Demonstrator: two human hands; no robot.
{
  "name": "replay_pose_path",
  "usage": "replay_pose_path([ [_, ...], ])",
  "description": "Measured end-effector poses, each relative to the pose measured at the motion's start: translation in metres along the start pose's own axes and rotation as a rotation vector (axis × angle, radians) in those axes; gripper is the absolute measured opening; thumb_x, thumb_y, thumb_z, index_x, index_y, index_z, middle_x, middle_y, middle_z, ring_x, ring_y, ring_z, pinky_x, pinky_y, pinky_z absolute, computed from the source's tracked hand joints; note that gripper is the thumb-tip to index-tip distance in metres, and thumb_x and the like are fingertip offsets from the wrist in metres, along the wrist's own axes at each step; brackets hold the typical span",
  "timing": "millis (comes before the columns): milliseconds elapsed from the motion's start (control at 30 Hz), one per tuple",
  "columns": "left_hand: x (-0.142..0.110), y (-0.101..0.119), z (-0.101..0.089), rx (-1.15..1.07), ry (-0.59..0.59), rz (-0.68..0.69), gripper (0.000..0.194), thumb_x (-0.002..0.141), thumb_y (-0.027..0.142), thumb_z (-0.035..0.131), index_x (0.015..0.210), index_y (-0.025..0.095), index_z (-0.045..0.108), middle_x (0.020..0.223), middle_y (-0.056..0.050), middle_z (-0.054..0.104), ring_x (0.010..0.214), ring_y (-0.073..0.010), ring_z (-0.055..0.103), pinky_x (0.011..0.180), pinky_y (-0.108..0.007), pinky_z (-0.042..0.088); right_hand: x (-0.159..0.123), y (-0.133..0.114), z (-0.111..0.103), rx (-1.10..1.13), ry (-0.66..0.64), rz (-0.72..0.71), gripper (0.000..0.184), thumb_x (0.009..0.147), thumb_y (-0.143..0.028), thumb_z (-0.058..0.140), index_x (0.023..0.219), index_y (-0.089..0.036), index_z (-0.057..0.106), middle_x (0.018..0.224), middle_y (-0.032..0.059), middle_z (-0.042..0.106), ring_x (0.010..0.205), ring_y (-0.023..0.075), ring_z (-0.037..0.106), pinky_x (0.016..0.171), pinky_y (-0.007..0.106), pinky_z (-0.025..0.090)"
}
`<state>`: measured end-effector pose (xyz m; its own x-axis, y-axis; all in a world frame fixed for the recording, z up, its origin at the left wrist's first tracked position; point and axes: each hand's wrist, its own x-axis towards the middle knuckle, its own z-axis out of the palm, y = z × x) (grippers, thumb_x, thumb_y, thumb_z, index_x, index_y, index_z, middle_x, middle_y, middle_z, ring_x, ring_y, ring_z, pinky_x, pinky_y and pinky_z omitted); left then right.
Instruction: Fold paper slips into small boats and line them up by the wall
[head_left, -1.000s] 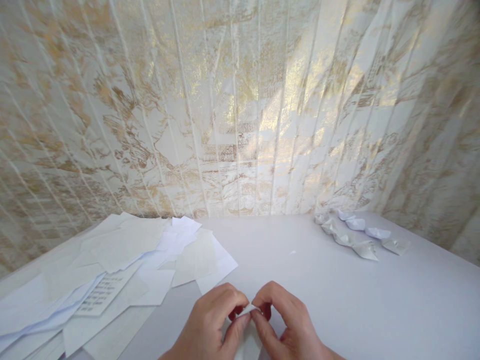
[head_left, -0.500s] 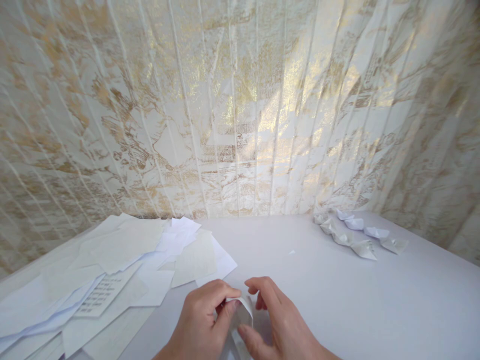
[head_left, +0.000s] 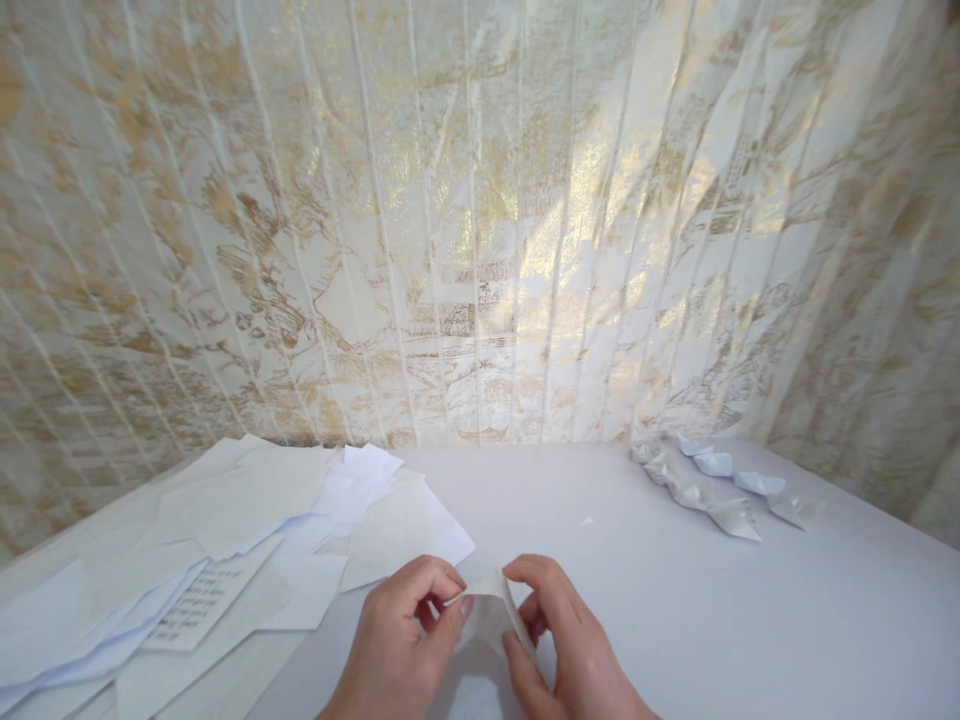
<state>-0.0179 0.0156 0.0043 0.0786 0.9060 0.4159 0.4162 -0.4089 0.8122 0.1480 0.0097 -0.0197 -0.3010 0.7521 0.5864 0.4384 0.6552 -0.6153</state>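
Observation:
Between my hands, at the bottom middle of the head view, is a folded piece of white paper (head_left: pixel 486 622), bent open so that its hollow inside shows. My left hand (head_left: pixel 411 630) pinches its left edge between thumb and forefinger. On the other side my right hand (head_left: pixel 559 635) grips the right edge, forefinger at the upper corner and thumb lower down. The paper's lower end runs out of view at the bottom.
A spread pile of loose paper sheets (head_left: pixel 247 500) covers the table's left side, one printed with text (head_left: pixel 196 603). Several small folded paper boats (head_left: pixel 735 517) stand at the back right. A tiny paper scrap (head_left: pixel 586 521) lies mid-table. Behind hangs a patterned curtain (head_left: pixel 480 250).
The folded paper has been spread wider between my hands. My right hand came off its edge, fingers apart, and now holds the right side; my left hand kept its pinch.

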Motion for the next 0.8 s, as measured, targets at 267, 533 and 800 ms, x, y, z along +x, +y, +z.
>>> replay_pose_path([
  [267, 0.005, -0.003, -0.005, -0.174, -0.094, -0.336, 0.018, 0.067, 0.028, 0.052, 0.055, 0.019, 0.042, 0.046, 0.007, 0.038, 0.046, -0.0099, 0.036, 0.044, -0.020, 0.028, 0.008, -0.008, -0.014, -0.027, -0.069, -0.306, 0.036, 0.090, -0.043, 0.029, 0.113, -0.018, 0.042, 0.098, 0.0119, 0.049, 0.072, 0.0156, 0.054, 0.061, 0.025, 0.050],
  [533, 0.011, 0.001, -0.008, -0.186, -0.124, -0.312, 0.014, 0.066, 0.023, 0.053, 0.056, 0.017, 0.047, 0.048, 0.007, 0.038, 0.048, -0.0093, 0.034, 0.045, -0.019, 0.026, -0.003, 0.008, 0.002, -0.196, -0.183, -0.394, 0.018, 0.084, -0.027, 0.043, 0.097, -0.024, 0.056, 0.105, 0.0074, 0.055, 0.058, 0.0104, 0.051, 0.053, 0.020, 0.045],
  [800, 0.007, 0.010, -0.009, 0.019, -0.214, -0.166, 0.020, 0.071, 0.029, 0.055, 0.057, 0.015, 0.058, 0.052, 0.003, 0.046, 0.052, -0.0123, 0.041, 0.050, -0.022, 0.032, -0.003, 0.008, -0.001, -0.138, -0.135, -0.324, 0.015, 0.078, -0.017, 0.046, 0.073, -0.022, 0.058, 0.099, 0.0046, 0.057, 0.057, 0.0103, 0.048, 0.053, 0.021, 0.043],
])
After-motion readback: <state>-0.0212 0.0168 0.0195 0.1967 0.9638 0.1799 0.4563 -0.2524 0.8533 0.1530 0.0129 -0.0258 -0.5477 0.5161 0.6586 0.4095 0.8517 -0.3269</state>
